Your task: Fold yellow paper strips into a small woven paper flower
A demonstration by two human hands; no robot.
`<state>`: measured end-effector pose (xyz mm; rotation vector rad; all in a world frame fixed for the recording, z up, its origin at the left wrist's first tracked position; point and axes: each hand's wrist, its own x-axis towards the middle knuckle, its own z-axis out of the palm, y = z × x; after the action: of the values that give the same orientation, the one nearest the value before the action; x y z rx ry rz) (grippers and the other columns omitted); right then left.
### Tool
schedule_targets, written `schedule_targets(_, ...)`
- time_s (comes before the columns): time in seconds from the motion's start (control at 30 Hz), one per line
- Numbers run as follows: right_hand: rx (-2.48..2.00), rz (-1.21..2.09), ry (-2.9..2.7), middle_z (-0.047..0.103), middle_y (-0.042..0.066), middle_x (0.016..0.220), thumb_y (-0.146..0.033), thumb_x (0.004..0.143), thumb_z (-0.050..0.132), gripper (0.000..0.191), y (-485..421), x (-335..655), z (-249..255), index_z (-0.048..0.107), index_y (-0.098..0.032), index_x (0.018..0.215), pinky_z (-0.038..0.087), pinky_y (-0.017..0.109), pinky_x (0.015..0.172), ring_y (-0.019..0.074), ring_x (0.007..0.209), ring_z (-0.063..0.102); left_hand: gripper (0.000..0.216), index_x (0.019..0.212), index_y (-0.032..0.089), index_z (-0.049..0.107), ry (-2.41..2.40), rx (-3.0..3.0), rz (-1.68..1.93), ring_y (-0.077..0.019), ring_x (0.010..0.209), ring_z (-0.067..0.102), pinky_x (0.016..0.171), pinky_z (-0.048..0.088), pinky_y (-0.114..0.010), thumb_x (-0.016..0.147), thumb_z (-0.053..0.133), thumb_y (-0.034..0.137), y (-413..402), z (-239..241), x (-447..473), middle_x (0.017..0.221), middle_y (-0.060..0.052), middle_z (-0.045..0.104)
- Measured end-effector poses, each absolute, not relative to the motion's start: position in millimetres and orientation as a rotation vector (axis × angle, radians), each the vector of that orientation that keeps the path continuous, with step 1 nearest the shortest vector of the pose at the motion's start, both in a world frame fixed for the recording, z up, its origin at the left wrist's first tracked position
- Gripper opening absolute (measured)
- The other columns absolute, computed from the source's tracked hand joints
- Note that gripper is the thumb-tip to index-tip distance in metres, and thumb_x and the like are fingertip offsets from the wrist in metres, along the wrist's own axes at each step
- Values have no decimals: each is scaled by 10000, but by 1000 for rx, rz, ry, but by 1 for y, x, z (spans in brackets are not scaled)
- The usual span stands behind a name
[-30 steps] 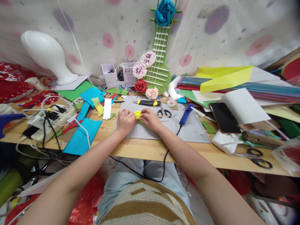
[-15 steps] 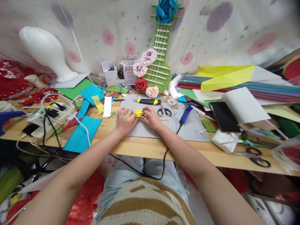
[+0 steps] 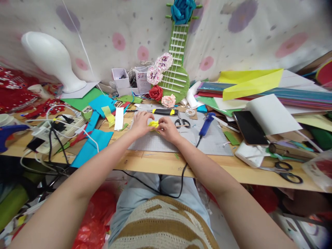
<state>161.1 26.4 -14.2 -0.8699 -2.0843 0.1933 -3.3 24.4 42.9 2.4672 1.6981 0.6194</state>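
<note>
A small piece of crumpled yellow paper is held between my hands over the grey cutting mat. My left hand closes on its left side, thumb and fingers pinching from above. My right hand pinches the right end. Fingers hide part of the paper. Just beyond them lies a black and yellow utility knife. Small black-handled scissors rest to the right of my right hand, with a roll of tape behind them.
A blue glue gun with a black cord lies at the mat's right. Further right are a phone and larger scissors. A green paper guitar stands at the back. A power strip with cables and blue paper sit left.
My left hand has shifted slightly up and right and turned, its fingers now arched over the yellow paper. My right hand stays nearly in place.
</note>
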Motion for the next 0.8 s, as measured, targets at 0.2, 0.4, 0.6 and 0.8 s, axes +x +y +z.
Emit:
schedule_targets(0.2,-892,249,-2075,531,50,835,-165,735,624,92,26,162,-13,599,-182,648,422,333,744,175,820,481,280,872,234,575,1546,2647,677,-242,1001,479,829,331,-369,634,714,279,36,37,-10,978,-22,602)
schedule_targets(0.4,-894,284,-2078,528,48,828,-173,739,637,67,29,162,-16,614,-177,676,425,325,740,170,812,483,265,866,228,572,1500,2702,673,-230,999,488,842,310,-364,657,708,315,38,37,-14,975,-15,620)
schedule_targets(0.6,-860,280,-2111,528,59,846,-160,758,611,53,31,162,-16,617,-163,705,422,337,769,176,827,481,261,862,220,566,1525,2702,695,-228,987,492,833,313,-357,665,710,310,37,36,-15,949,-15,621)
schedule_targets(0.8,-885,285,-2116,519,54,845,-173,764,608,67,31,162,-15,613,-173,698,424,336,759,177,826,480,321,872,216,559,1485,2671,689,-222,972,491,833,327,-346,655,710,397,38,33,-22,950,-23,608)
